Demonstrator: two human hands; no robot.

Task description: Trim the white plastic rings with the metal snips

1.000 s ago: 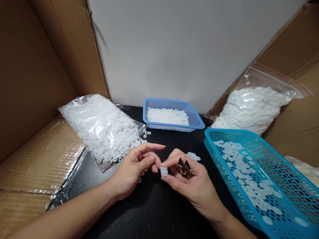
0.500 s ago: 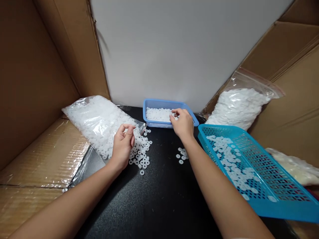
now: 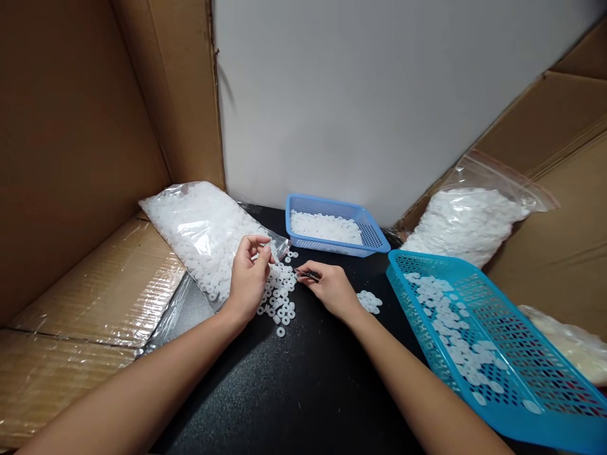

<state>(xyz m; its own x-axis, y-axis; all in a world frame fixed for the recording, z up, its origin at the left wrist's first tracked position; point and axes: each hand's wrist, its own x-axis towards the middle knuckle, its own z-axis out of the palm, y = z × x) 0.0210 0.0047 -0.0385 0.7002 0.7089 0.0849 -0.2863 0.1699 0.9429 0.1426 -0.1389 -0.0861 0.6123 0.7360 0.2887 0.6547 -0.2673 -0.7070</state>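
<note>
My left hand [image 3: 250,275] is curled in a pinch at the mouth of a clear bag of white plastic rings [image 3: 202,230], thumb and fingers pressed on something small that I cannot make out. A loose pile of white rings [image 3: 279,296] lies on the black mat just right of it. My right hand [image 3: 331,287] is closed on a thin dark pointed tool [image 3: 306,274], the tip reaching toward the ring pile. A small cluster of white discs [image 3: 369,301] lies to the right of that hand.
A small blue basket [image 3: 374,235] of white parts stands at the back. A larger teal basket [image 3: 531,373] with white discs sits at the right. Another bag of white parts [image 3: 467,222] leans on cardboard at the right. Cardboard walls enclose both sides.
My right hand came back from the small blue basket to the ring pile, now with the dark tool pointing left. The left hand stayed at the bag's mouth. The white stack held earlier is gone from my hands.
</note>
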